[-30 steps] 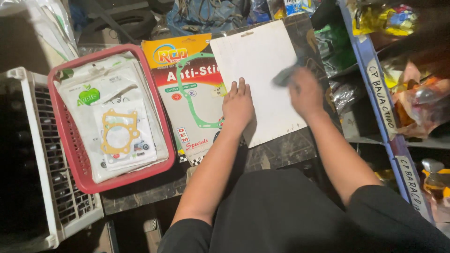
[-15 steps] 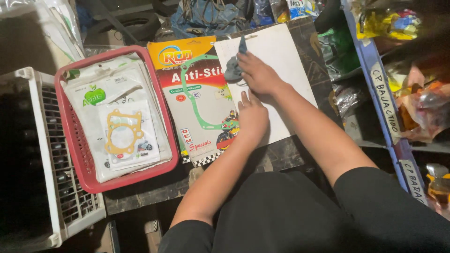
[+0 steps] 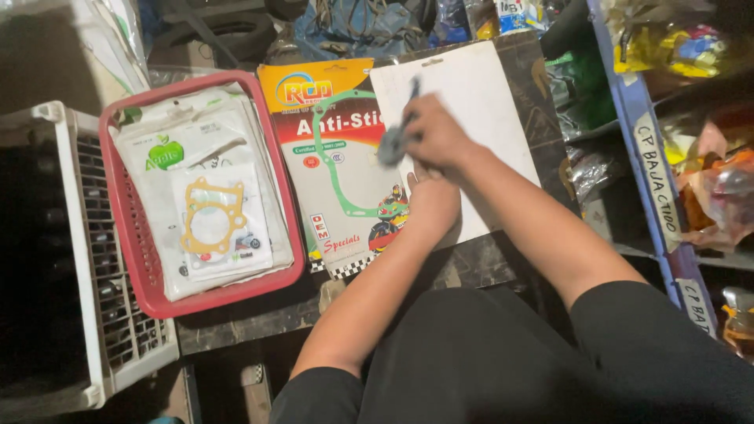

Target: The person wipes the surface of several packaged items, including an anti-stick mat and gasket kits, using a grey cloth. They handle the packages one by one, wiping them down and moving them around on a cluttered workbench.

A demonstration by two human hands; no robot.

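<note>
White card (image 3: 479,118), a large blank sheet with a hang-slot at its top edge, lies flat on the dark tabletop (image 3: 236,330) at about one o'clock from me, and both of my hands are working on it. At about nine o'clock stands the biggest thing near me, a white slatted crate (image 3: 86,314), its inside too dark for me to make out. Just beside it, toward eleven o'clock, sits a red basket (image 3: 137,267) stacked with clear-bagged gasket packets (image 3: 208,212); the top one shows a tan gasket with a round opening. Between the basket and the white card lies an orange and white gasket pack (image 3: 334,165) with a green gasket outline showing on it, and the card's left edge overlaps it. At three o'clock a blue shelf rail (image 3: 652,165) runs along, with bagged goods behind it that I cannot tell apart. My right hand (image 3: 436,137) reaches across from the right and is closed around a dark grey rag (image 3: 393,141), which is blurred; the rag hangs over the seam where the card meets the orange pack. My left hand (image 3: 432,204) lies palm down, fingers out flat and holding nothing, pressing on the lower left part of the card just below my right hand, the two nearly touching.
</note>
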